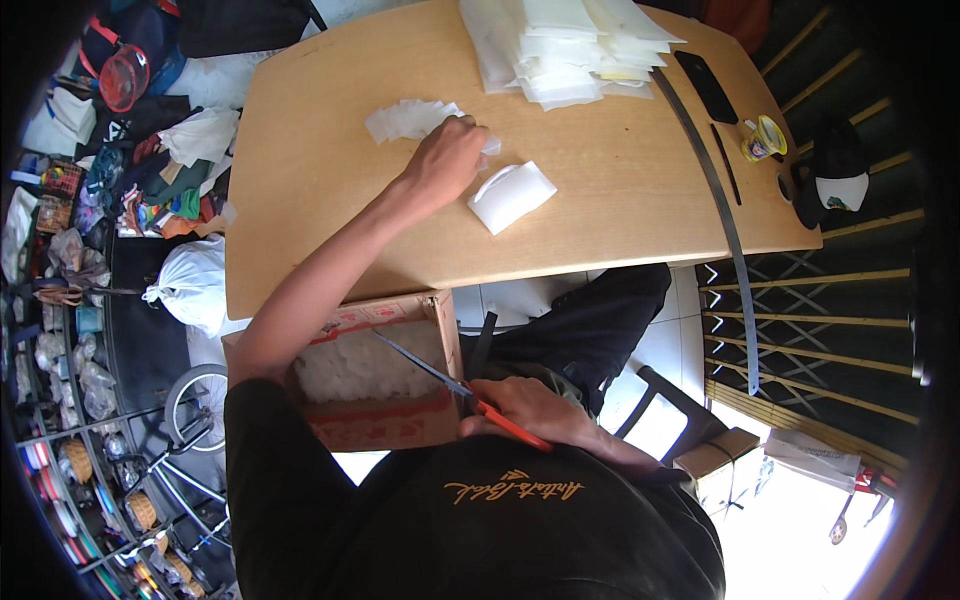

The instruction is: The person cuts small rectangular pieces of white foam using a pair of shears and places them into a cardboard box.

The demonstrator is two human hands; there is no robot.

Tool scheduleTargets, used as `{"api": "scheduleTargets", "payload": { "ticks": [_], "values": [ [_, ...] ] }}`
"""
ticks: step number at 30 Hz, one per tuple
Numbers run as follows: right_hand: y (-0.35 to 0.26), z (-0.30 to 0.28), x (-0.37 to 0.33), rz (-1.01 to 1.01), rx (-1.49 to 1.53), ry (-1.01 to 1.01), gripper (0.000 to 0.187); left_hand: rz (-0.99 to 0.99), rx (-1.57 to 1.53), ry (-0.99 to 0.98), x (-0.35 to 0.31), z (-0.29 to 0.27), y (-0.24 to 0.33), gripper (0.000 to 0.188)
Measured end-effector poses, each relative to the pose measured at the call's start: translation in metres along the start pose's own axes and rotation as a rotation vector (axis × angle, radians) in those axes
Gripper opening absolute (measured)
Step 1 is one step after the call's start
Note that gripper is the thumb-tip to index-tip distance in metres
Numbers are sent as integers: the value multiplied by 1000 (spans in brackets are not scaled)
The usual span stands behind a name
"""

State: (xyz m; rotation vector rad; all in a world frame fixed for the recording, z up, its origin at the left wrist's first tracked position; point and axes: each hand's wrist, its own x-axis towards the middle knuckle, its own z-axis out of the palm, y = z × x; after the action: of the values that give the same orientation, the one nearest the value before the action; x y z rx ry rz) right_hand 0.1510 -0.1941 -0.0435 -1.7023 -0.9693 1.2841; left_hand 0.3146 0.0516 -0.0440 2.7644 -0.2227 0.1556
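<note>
My left hand (450, 158) reaches across the table, its fingers pinched together at a spread of small white translucent pieces (405, 121). One piece shows at the fingertips; the palm hides the rest. Just right of that hand lies a folded white stack (512, 197) of the same thin material, its upper layer curling. Close to my body, my right hand (530, 405) holds scissors with red-orange handles (508, 425). Their blades point up and left, over an open cardboard box (390, 432) that contains many whitish pieces (365, 362).
Large white translucent sheets (570, 50) are piled at the table's far edge. A long metal strip (722, 210) overhangs the right side, near a black phone (706, 87), a thin dark rod (726, 165) and a yellow cup (764, 139). Shelves and a bicycle wheel (200, 408) stand left.
</note>
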Motion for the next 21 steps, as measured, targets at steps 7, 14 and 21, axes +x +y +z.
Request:
{"api": "scheduleTargets", "payload": {
  "ticks": [7,14,21],
  "values": [
    [1,0,-3,-12,9,22,61,-141,-266,3,1,-21,10,16],
    [-1,-3,-4,-20,-7,24,60,-177,-793,140,-41,-90,-20,17],
    [10,-1,5,-9,-56,12,61,-416,-881,261,-152,-112,-17,11]
  ]
}}
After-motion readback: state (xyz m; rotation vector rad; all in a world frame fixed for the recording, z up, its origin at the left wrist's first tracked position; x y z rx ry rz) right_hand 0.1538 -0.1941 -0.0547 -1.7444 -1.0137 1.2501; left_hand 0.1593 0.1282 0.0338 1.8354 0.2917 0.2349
